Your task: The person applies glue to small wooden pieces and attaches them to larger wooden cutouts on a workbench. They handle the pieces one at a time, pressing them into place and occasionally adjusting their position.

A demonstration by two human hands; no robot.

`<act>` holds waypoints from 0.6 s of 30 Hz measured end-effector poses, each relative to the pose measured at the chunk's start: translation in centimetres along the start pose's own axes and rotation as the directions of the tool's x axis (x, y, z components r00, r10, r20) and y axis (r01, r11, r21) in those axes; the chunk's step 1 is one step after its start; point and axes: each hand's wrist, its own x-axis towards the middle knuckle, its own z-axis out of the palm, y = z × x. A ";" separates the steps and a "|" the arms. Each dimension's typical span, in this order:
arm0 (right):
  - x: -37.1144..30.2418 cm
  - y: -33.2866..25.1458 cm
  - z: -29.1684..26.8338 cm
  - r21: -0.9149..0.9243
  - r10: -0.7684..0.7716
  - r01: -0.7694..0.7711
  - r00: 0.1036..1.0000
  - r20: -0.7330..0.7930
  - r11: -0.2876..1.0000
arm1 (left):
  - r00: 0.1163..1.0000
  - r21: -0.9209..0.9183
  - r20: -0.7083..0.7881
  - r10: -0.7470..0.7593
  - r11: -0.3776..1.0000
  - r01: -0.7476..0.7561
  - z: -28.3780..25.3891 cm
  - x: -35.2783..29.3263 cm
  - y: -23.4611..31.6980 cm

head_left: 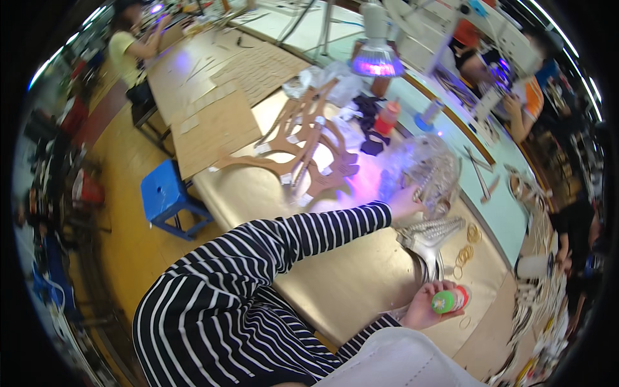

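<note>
My left hand [407, 204] reaches to the near edge of a crumpled clear plastic bag [440, 158]. Its fingers are bent together at the bag, and what they pinch is partly hidden. Something chain-like shows through the plastic beside them. Lower down, my right hand [425, 308] is wrapped round a small bottle [447, 300] with a green cap and a red part. Between the two hands lies a bundle of silvery straps [429, 238] on the gold-coloured table [348, 277]. Several thin tan rings [465, 253] are scattered to its right.
Brown curved pattern pieces [277, 161], dark cloth scraps [371, 138] and a red bottle [387, 118] lie farther back. A lit lamp [377, 59] hangs above. Scissors [478, 173] rest on the pale green bench. A blue stool [169, 193] stands left; other people work nearby.
</note>
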 end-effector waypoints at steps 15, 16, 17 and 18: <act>0.7 1.7 -0.6 -0.168 -0.060 0.034 0.987 -0.152 0.985 | 0.969 0.112 0.211 0.131 0.981 -0.157 -1.0 0.5 2.1; 0.8 1.6 -0.9 -0.149 -0.017 0.004 0.996 -0.083 0.989 | 0.964 0.121 0.187 0.188 0.970 -0.213 -1.0 0.3 2.6; 0.8 1.5 -1.1 -0.187 -0.054 0.032 0.992 -0.112 0.982 | 0.957 0.134 0.177 0.230 0.958 -0.255 -0.9 -0.1 3.1; 0.9 1.4 -1.4 -0.208 -0.089 0.060 0.987 -0.135 0.976 | 0.949 0.148 0.166 0.269 0.944 -0.294 -0.9 -0.5 3.6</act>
